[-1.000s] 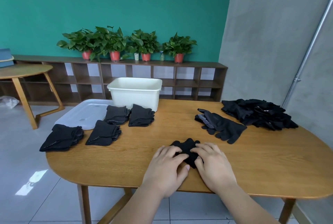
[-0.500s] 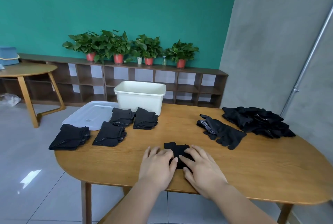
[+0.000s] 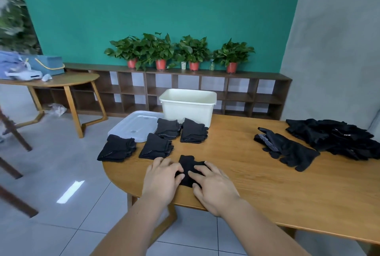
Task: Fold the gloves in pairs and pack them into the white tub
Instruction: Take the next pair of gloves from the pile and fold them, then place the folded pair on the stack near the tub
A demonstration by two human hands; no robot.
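- At the near edge of the surface [image 3: 267, 183], a folded glove pair [image 3: 188, 165] is pressed flat under both hands.
- Left hand [image 3: 162, 179], right hand [image 3: 213, 187]: fingers are kept straight and released, with nothing gripped.
- Four folded pairs [image 3: 156, 148] are laid just beyond, in front of the white tub [image 3: 188, 109] and by its lid [image 3: 135, 125].
- Loose gloves [image 3: 333, 138] are heaped far right.

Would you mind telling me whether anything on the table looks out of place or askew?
The clear lid and the leftmost folded pair appear to overhang the rounded left end of the table; nothing looks spilled or damaged.
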